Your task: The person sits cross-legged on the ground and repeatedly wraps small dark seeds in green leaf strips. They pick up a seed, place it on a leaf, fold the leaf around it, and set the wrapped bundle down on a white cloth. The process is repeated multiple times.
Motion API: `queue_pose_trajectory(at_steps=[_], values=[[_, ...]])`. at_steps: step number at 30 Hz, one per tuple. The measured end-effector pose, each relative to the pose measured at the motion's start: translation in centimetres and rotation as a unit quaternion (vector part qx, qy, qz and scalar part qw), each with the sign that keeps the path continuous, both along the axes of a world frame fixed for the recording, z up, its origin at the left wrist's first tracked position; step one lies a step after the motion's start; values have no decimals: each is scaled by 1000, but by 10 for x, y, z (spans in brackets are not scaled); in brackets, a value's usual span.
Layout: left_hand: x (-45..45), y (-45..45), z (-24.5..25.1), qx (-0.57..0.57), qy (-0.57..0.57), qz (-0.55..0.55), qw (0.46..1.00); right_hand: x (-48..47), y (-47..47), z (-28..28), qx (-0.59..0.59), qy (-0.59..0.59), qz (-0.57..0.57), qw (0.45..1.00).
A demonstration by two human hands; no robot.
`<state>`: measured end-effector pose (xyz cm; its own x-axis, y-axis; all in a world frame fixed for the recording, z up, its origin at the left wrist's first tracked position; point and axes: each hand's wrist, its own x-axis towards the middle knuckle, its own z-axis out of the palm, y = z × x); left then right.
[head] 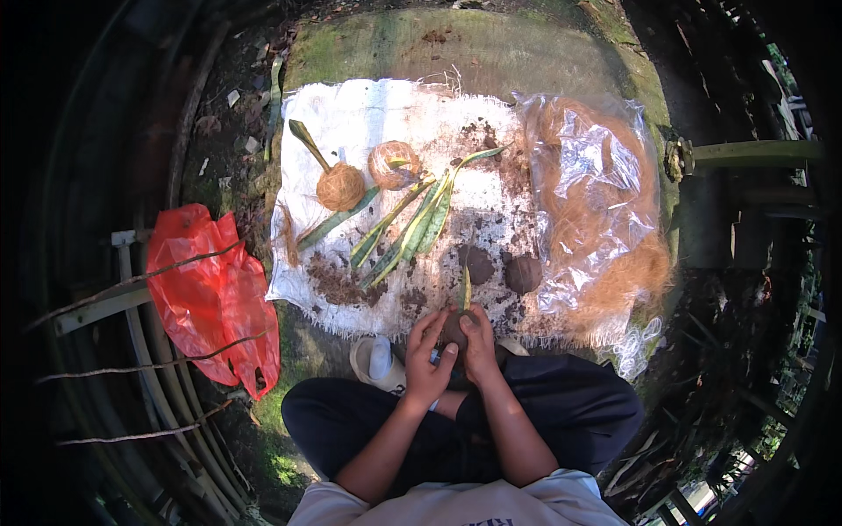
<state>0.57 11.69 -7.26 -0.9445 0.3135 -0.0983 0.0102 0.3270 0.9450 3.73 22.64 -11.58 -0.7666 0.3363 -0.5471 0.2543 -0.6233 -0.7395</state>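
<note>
Between them, my left hand [427, 361] and my right hand [480, 345] hold a dark soil ball [456, 331] with a yellow-edged snake plant leaf [467, 288] upright in it. Two more soil balls, one [477, 264] and another [523, 273], lie beyond my right hand on the white woven sack [316, 105]. Several cut snake plant leaves [427, 223] lie in a bunch at the sack's middle. Behind them sit two fibre-wrapped balls, one [340, 187] with a tall leaf and one [395, 164] with a short leaf.
A clear plastic bag of brown coconut fibre [595, 197] covers the sack's right side, with loose fibre [625, 276] and white string [636, 348] near it. Loose soil [342, 283] is scattered over the sack. A red plastic bag [210, 289] lies at the left by wooden slats. Footwear [378, 365] is near my knees.
</note>
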Motion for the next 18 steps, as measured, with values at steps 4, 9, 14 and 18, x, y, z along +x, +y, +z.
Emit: queue_pose_trajectory(at_steps=[4,9,14,18], values=[[0,0,1,-19,25,-32,999,-13,5,16,-23,-18,-32,999],[-6,-1,4,-92,108,-100,985,-13,14,16,-136,-33,-40,989],[-5,-4,5,-74,126,-124,982,-5,20,9,-185,-48,-55,980],[-5,-6,6,-35,75,-116,990,-6,13,18,-179,-41,-38,982]])
